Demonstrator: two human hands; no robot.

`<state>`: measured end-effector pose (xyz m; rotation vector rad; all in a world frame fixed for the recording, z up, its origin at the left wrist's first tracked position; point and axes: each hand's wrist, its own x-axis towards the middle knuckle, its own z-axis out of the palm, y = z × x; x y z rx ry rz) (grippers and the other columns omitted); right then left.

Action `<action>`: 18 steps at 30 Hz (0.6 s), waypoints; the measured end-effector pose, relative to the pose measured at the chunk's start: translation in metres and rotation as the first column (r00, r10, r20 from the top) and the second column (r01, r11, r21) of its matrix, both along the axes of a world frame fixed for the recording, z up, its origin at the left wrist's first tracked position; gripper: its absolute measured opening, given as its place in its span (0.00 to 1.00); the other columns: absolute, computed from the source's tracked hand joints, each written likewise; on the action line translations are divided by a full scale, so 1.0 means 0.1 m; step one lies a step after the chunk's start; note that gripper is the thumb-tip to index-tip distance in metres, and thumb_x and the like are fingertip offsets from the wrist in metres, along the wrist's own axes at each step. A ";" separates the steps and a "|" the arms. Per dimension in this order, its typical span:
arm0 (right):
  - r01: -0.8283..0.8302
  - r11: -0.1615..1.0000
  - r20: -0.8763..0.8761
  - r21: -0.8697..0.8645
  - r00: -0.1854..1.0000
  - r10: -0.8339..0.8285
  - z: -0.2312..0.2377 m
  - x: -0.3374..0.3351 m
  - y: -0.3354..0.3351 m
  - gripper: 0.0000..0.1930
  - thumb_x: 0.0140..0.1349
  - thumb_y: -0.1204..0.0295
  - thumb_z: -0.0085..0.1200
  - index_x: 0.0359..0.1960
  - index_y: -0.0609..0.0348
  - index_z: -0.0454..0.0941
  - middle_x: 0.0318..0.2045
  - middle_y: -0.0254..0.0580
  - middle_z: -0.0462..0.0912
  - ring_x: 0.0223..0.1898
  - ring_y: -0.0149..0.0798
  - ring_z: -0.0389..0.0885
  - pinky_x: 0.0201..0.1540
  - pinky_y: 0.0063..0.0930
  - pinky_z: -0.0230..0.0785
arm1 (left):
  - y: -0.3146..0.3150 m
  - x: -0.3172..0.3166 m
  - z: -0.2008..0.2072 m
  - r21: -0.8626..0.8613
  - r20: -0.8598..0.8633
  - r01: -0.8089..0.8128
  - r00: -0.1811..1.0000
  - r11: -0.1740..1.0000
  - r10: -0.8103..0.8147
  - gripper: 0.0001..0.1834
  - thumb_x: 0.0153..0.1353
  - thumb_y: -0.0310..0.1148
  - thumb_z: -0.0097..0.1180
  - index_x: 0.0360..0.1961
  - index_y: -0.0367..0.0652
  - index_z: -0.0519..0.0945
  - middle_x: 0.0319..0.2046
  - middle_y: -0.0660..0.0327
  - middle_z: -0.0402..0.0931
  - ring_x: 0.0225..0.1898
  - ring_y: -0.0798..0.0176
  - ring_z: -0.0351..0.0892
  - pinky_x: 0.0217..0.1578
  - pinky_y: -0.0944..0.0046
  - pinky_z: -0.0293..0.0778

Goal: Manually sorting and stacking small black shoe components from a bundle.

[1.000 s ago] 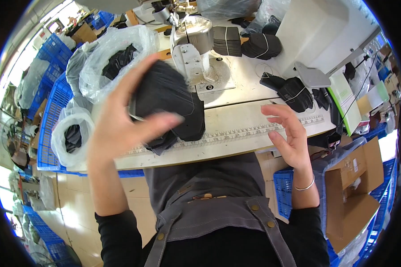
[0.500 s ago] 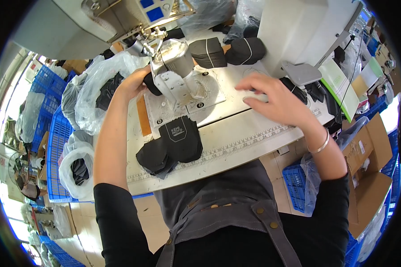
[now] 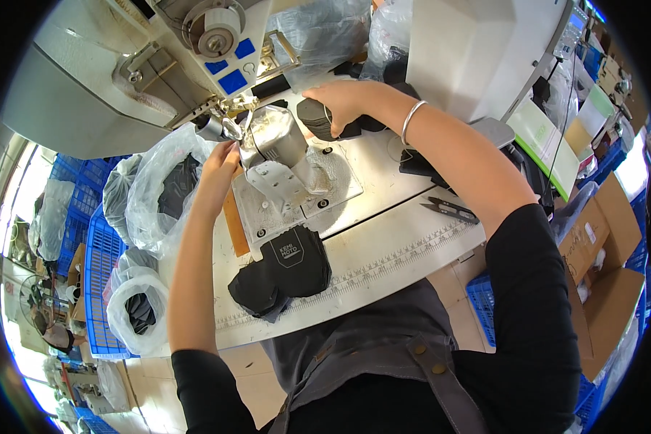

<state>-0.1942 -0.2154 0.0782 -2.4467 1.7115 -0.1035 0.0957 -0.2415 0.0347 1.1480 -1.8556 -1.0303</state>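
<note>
Sewing machine (image 3: pixel 65 94) looms upper left, over the white worktable (image 3: pixel 383 181). Black cut pieces (image 3: pixel 293 264) lie piled near the table's front edge. My right hand (image 3: pixel 343 101) is clasped over a dark stack (image 3: pixel 314 118) beyond the machine's metal head (image 3: pixel 276 134). My left hand (image 3: pixel 219 173) is at that head's left; fingertips partly hidden, grip can't be told. Dark snips (image 3: pixel 452 210) lie right, by the ruler strip.

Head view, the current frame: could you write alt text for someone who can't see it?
At an industrial sewing machine, a right hand reaches onto a banded stack of black pieces while the left hand is beside the machine's metal head. More black pieces lie in front; thread snips lie to the right.
</note>
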 end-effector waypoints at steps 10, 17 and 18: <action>0.018 0.986 0.381 -0.165 0.923 0.047 0.42 -0.22 0.68 0.44 0.42 0.68 0.68 0.64 0.59 0.60 0.54 0.54 0.74 0.54 0.45 0.74 0.58 0.32 0.65 | 1.07 0.57 0.43 -0.311 0.039 0.033 0.999 0.950 -0.022 0.16 0.60 0.28 0.53 0.49 0.34 0.76 0.48 0.56 0.77 0.53 0.61 0.73 0.58 0.60 0.64; -0.244 0.969 0.936 0.030 0.348 0.058 0.14 -0.21 1.71 0.55 0.39 0.58 0.73 0.68 0.62 0.52 0.53 0.45 0.73 0.55 0.37 0.71 0.60 0.29 0.58 | 1.82 0.40 0.49 -0.379 -0.075 0.170 0.974 0.910 -0.213 0.28 0.50 0.27 0.61 0.53 0.29 0.70 0.49 0.48 0.75 0.53 0.54 0.75 0.57 0.56 0.65; -0.378 0.925 0.967 0.031 0.245 0.068 0.12 -0.18 1.84 0.50 0.45 0.62 0.72 0.65 0.70 0.52 0.55 0.48 0.71 0.57 0.37 0.69 0.60 0.30 0.60 | 1.94 0.33 0.54 -0.395 -0.032 0.248 0.959 0.885 -0.283 0.34 0.47 0.30 0.65 0.56 0.31 0.68 0.51 0.48 0.73 0.54 0.54 0.74 0.57 0.55 0.65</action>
